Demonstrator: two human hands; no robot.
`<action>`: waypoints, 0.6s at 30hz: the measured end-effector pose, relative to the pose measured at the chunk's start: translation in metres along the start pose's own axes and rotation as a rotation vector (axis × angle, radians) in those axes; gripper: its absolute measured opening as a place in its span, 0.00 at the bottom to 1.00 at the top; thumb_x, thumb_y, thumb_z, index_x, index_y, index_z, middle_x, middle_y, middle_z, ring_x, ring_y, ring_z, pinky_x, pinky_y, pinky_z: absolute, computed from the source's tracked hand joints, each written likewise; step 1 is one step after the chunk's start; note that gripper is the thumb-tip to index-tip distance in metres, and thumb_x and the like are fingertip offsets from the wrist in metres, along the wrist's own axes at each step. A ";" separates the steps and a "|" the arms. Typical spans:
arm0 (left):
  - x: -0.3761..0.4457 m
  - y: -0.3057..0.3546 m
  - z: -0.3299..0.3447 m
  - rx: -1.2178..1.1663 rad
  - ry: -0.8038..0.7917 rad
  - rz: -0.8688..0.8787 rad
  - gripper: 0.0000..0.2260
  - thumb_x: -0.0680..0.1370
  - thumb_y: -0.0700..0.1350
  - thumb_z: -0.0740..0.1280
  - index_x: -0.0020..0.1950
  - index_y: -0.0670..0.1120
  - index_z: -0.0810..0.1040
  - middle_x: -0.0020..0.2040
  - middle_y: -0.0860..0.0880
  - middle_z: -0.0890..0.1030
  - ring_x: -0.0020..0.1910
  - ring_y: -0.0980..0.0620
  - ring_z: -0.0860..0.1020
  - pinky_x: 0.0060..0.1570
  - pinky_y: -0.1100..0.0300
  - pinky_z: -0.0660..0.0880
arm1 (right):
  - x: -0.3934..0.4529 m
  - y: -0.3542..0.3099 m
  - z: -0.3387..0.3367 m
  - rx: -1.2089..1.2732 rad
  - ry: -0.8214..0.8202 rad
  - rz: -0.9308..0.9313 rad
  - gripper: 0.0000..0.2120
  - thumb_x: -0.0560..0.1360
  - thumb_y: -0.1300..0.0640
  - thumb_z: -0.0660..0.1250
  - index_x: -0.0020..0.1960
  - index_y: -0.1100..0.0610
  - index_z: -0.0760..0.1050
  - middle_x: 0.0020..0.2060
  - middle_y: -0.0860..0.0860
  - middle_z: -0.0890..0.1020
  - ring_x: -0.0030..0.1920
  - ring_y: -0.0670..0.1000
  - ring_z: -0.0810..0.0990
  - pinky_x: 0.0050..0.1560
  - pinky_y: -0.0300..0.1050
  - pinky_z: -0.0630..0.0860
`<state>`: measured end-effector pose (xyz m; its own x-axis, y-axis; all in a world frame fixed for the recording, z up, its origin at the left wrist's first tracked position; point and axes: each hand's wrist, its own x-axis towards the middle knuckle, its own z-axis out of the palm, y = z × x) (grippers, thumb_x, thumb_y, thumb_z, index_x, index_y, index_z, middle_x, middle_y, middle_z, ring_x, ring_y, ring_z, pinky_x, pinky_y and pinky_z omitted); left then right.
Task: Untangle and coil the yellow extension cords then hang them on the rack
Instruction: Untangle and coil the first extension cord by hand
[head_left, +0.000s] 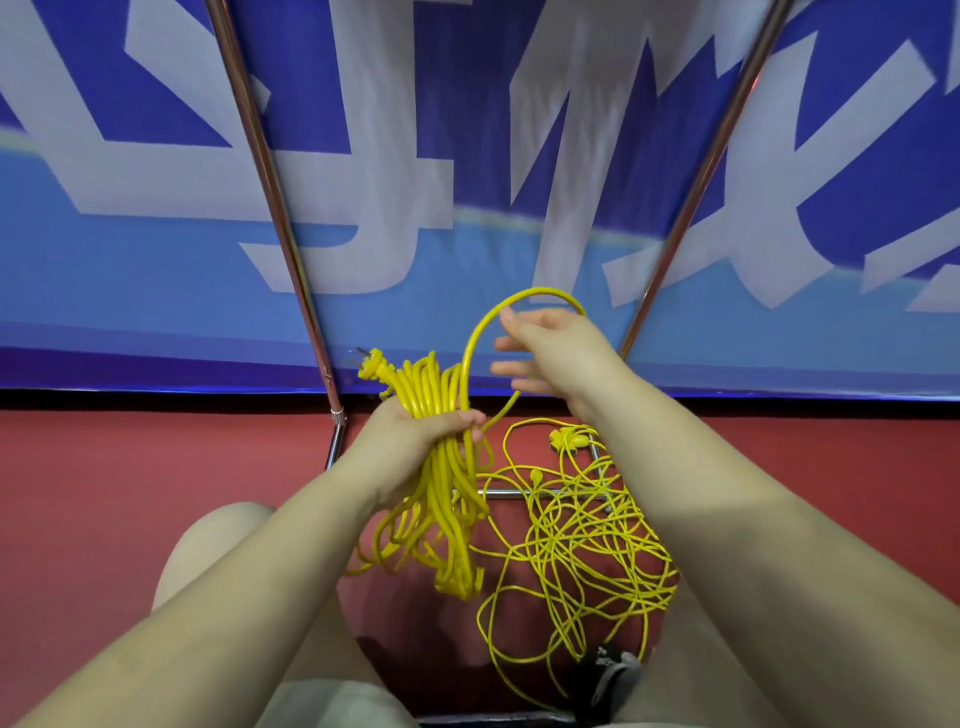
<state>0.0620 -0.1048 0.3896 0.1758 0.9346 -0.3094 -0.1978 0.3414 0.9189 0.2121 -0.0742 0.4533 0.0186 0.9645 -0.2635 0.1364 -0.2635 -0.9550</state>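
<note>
Starting on the left: the left hand (415, 441) has its fingers wrapped tight round the middle of a half-made coil (441, 467) of yellow extension cord, loops sticking out above the fist and hanging well below it. The plug (371, 362) end pokes up just above and to the left of that hand, prongs out, so that end is already tucked into the bundle.

From the fist, the working loop (498, 322) arcs up and over to the right hand (550, 353), which sits a bit higher and further out. That hand looks mostly open, fingers spread and relaxed with the cord draped across the fingertips rather than pinched. It's a bit blurry, so I can't swear there's no light pinch.

Below and to the right of both hands is the tangled pile (582, 540) still on the red floor (156, 493), lying over the rack's base bar (519, 492), with a socket end (569, 439) near the top of it.

My take on doing this loop well: keep each new loop about the same length as the ones already in the fist, let the cord slide through loose right-hand fingers so it can untwist itself, and lay it flat beside the last loop instead of crossing it. Don't yank, I'd guess the pile will knot up if pulled hard.
</note>
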 end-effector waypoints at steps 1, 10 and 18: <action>0.001 0.000 -0.003 -0.038 0.018 -0.011 0.04 0.75 0.33 0.66 0.41 0.37 0.80 0.34 0.43 0.82 0.31 0.49 0.81 0.35 0.55 0.80 | -0.004 0.013 0.000 -0.071 -0.012 0.004 0.08 0.78 0.50 0.61 0.52 0.55 0.70 0.44 0.50 0.79 0.36 0.48 0.80 0.41 0.42 0.75; 0.004 -0.001 -0.012 -0.165 0.054 -0.052 0.08 0.77 0.36 0.63 0.40 0.38 0.79 0.31 0.45 0.82 0.31 0.52 0.82 0.32 0.56 0.79 | -0.036 0.112 0.022 -0.216 -0.235 -0.171 0.09 0.75 0.61 0.67 0.43 0.48 0.71 0.32 0.46 0.72 0.29 0.38 0.68 0.36 0.30 0.66; 0.011 0.006 -0.019 -0.147 0.029 -0.071 0.06 0.78 0.38 0.63 0.45 0.37 0.78 0.32 0.47 0.82 0.29 0.53 0.80 0.32 0.58 0.79 | -0.031 0.102 0.004 -0.396 -0.221 -0.329 0.11 0.77 0.52 0.64 0.35 0.49 0.71 0.29 0.45 0.70 0.31 0.43 0.66 0.35 0.38 0.65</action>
<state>0.0450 -0.0907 0.3867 0.1667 0.9093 -0.3814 -0.3255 0.4158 0.8492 0.2213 -0.1315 0.3633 -0.2898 0.9568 -0.0235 0.4625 0.1185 -0.8787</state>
